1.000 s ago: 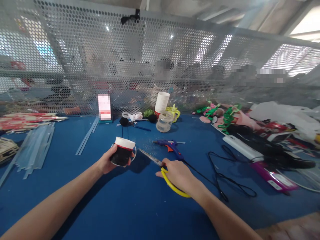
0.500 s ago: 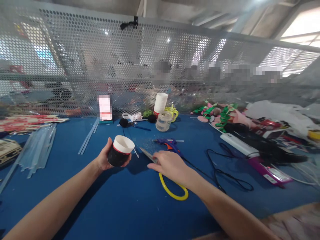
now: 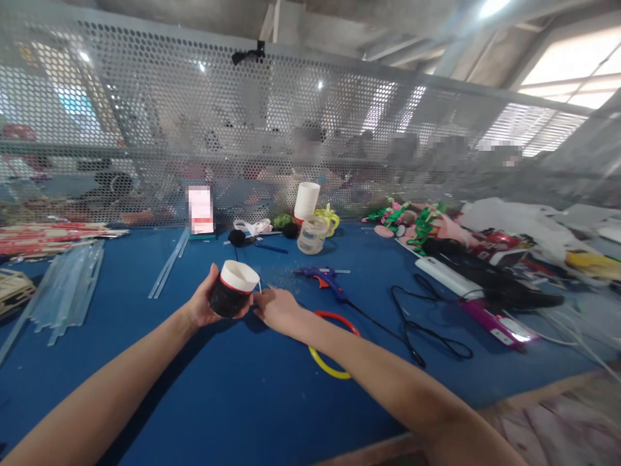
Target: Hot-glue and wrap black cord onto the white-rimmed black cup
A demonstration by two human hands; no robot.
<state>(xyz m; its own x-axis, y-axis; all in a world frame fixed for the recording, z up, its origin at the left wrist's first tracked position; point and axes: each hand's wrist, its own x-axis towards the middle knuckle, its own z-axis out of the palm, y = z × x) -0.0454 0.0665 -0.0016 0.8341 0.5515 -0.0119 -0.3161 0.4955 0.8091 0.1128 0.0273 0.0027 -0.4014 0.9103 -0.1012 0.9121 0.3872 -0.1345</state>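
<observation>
My left hand (image 3: 207, 303) is wrapped round a paper cup (image 3: 229, 299), its lower part covered in black, with a thin red band and a white upper part. A thin white strip (image 3: 259, 285) sticks out from the cup's right side. My right hand (image 3: 277, 309) is beside the cup, fingertips closed together at the strip's lower end. Under my right forearm lie scissors with one red and one yellow handle (image 3: 327, 364); the forearm and hand hide much of them.
A blue glue gun (image 3: 323, 278) lies right of centre, its black cord running right. Behind it stand a clear jar (image 3: 312, 236) and stacked white cups (image 3: 306, 199). Glue sticks (image 3: 68, 285) lie left, a phone (image 3: 200, 210) upright at the back. A purple-white power strip (image 3: 490, 317) is right.
My right hand has let go of the scissors and moved left to the cup, closing on the white strip. The scissors stay on the table. My left hand still holds the cup.
</observation>
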